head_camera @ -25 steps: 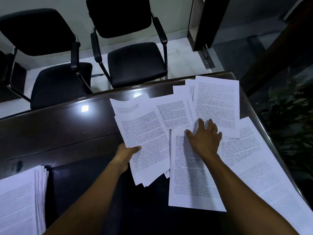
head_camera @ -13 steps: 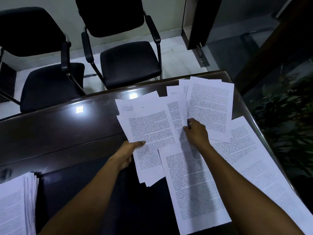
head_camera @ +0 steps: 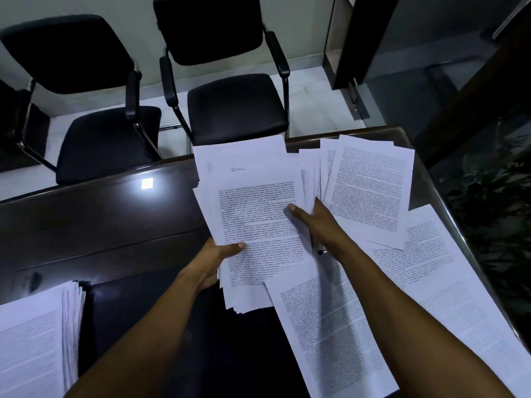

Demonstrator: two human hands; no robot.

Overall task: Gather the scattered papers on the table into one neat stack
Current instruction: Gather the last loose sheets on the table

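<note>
A dark glossy table [head_camera: 100, 219] carries loose printed sheets [head_camera: 370, 182] across its right end. A thick paper stack [head_camera: 31, 340] lies at its near left edge.

Two bare arms, long and thin, no sleeves to be seen. Left hand [head_camera: 211, 259] and right hand [head_camera: 311, 222] bare too, no gloves, no rings, no watch. Short, neat nail on each thumb
</note>
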